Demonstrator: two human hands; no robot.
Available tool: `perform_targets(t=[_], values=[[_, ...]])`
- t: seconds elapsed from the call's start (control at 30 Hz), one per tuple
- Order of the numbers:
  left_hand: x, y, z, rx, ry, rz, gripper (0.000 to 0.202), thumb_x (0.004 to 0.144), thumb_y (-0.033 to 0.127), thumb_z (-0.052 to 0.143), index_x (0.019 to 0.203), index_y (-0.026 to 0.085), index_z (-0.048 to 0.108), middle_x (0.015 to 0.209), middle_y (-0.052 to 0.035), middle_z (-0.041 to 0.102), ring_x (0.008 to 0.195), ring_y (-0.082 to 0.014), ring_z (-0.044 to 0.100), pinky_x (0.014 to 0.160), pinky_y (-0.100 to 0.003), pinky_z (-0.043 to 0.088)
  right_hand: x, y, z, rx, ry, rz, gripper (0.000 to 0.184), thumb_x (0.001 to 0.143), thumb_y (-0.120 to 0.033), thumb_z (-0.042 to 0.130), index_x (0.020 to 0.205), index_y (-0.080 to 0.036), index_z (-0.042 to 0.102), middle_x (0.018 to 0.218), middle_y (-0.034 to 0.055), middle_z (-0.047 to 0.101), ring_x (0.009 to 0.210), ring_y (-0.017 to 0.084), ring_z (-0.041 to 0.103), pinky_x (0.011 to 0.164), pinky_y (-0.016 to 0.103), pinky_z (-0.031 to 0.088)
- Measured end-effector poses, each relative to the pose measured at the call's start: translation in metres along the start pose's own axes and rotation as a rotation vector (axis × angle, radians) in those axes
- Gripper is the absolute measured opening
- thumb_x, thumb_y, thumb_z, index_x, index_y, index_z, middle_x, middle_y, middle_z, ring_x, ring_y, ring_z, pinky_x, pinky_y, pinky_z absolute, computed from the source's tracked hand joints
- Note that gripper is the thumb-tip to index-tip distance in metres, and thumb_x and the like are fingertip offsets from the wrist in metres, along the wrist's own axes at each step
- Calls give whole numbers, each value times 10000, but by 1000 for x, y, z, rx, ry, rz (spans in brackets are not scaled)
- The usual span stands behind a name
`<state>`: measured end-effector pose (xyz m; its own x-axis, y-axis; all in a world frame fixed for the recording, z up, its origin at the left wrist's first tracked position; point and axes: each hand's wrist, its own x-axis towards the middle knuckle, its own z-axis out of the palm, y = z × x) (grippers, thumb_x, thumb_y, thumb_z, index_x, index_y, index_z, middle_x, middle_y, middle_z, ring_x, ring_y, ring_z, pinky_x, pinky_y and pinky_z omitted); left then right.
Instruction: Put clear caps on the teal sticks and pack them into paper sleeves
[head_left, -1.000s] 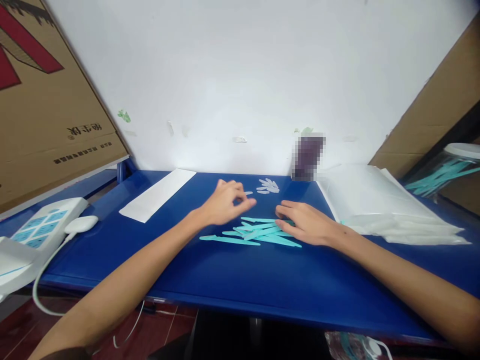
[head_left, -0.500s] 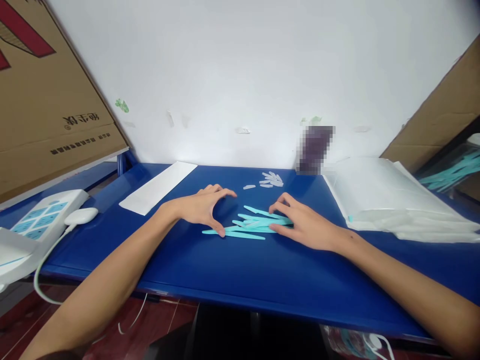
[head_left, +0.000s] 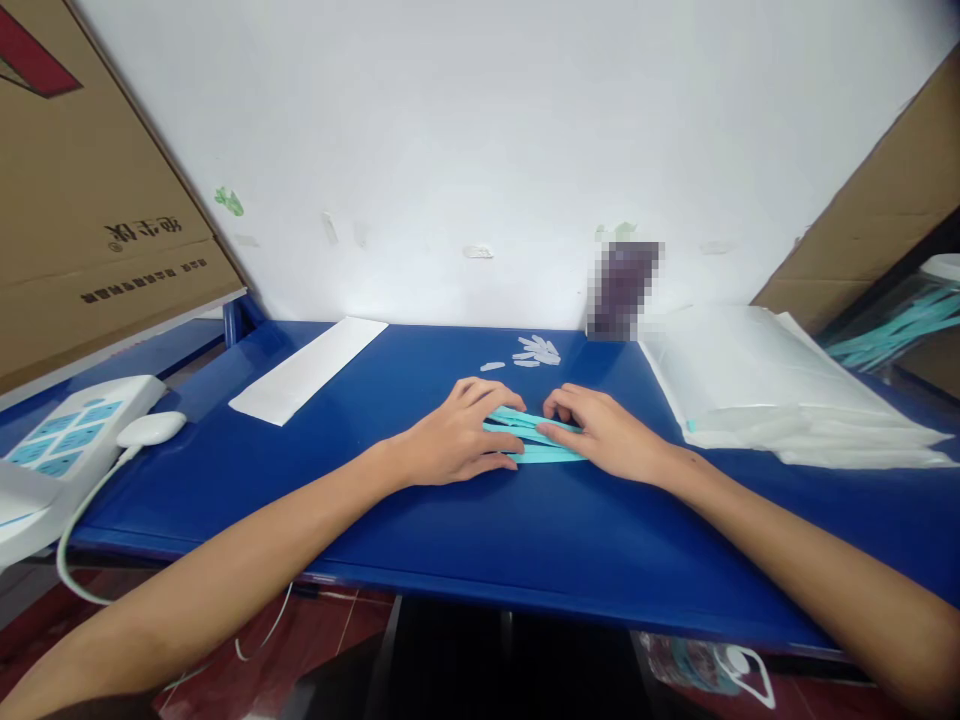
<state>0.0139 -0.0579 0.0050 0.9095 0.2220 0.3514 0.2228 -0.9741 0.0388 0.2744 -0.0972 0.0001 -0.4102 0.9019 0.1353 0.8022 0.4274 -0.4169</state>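
Note:
Several slim, flat turquoise plastic sticks (head_left: 549, 454), shaped like eyebrow razors, lie in a loose bundle on the blue table (head_left: 450, 535). My left hand (head_left: 461, 435) is closed over their left ends, with thumb and fingers on either side of the bundle. At the right ends, my right hand (head_left: 592, 430) has its fingers curled and its thumb laid across the sticks. Both palms hide the ends of the sticks. Beyond the hands, several small translucent plastic pieces (head_left: 537, 350) lie in a little heap, with one piece (head_left: 493, 366) apart on its left.
A white paper strip (head_left: 307, 372) lies at the left, near a white power strip (head_left: 82, 430) with a plugged-in charger (head_left: 151, 429). To the right are stacked clear plastic bags (head_left: 757, 385) and a container of turquoise sticks (head_left: 900, 325). Cardboard (head_left: 97, 200) leans at the left.
My left hand has moved right and closed over the left ends of the turquoise sticks, which are now gathered closer together. My right hand stays at their right ends.

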Motion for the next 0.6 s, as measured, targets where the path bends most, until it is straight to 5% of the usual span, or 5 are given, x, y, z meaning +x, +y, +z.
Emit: perform_targets(t=[0.13,0.37,0.6], values=[[-2,2,-2,-51,-73,-46,279,1007,364,545,1201,308,737,1411,-118,518,1332,-317,403,1094,-529,344,-1,2,-1,10,20,26,312,981,-505,471,910,-216,565,836,22,552,736,167,514,657,302,380],[-6,3,-14,-251,-108,-118,240,992,392,572,1093,347,785,1485,-73,464,1380,-314,360,1128,-529,337,-1,4,1,-6,53,63,291,967,-489,498,913,-212,573,856,20,570,746,163,519,671,304,379],[-3,3,-6,-56,-93,-162,480,1011,515,474,1422,291,579,1581,-153,349,1457,-387,276,1140,-626,277,2,5,3,7,52,61,280,967,-480,489,916,-215,565,841,15,576,733,164,517,656,306,374]])
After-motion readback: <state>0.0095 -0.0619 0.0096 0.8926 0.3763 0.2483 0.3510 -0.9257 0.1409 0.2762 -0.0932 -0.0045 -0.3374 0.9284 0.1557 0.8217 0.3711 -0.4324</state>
